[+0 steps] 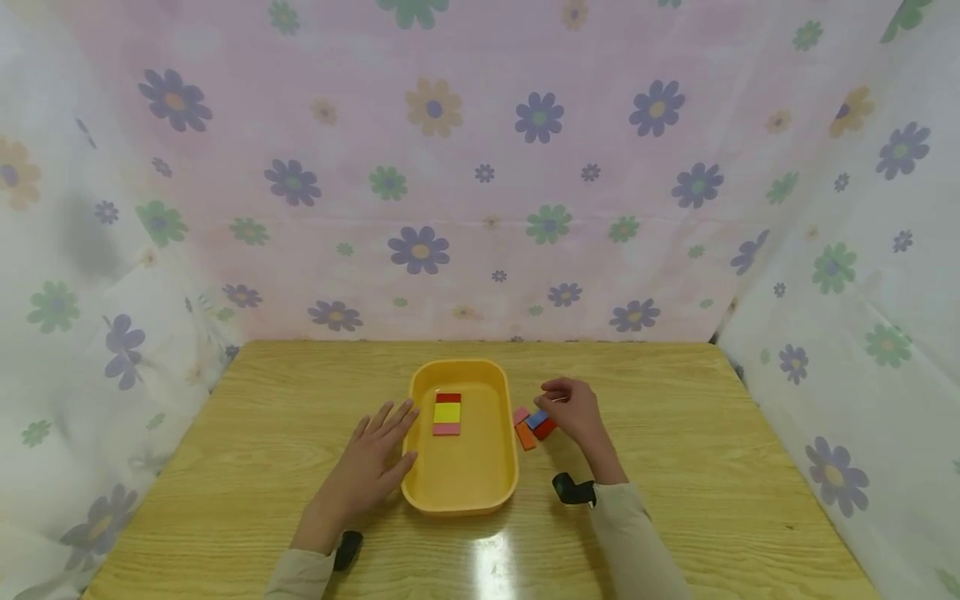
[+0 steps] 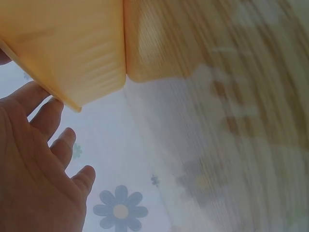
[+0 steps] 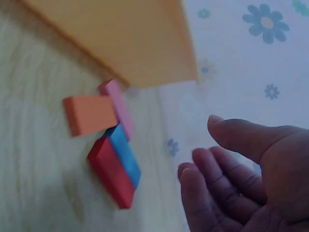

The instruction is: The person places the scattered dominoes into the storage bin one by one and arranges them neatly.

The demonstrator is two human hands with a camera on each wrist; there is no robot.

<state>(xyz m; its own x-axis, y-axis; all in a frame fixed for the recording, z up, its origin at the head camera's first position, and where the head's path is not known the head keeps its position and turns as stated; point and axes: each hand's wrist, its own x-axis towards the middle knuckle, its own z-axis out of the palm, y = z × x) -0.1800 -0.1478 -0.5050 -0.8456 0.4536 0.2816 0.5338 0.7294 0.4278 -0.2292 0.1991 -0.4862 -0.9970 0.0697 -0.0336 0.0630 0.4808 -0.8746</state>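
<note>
A yellow plastic tray [image 1: 460,505] stands on the table, with a red block [image 1: 448,397], a yellow block [image 1: 447,413] and a pink block [image 1: 446,430] lined up inside. My left hand [image 1: 371,462] touches the tray's left rim with its fingers spread. Outside the tray's right wall lie an orange block [image 3: 91,115], a pink block [image 3: 119,108], a blue block [image 3: 124,157] and a red block [image 3: 111,174], close together. Just beside them hovers my right hand [image 1: 576,412]. Its thumb and fingers are apart, and nothing shows between them in the right wrist view.
The wooden table [image 1: 300,392] extends on both sides of the tray. Flower-patterned sheets [image 1: 480,167] hang behind it and along the left and right. A black wrist strap piece [image 1: 573,489] sticks out at the right sleeve, another [image 1: 348,551] at the left.
</note>
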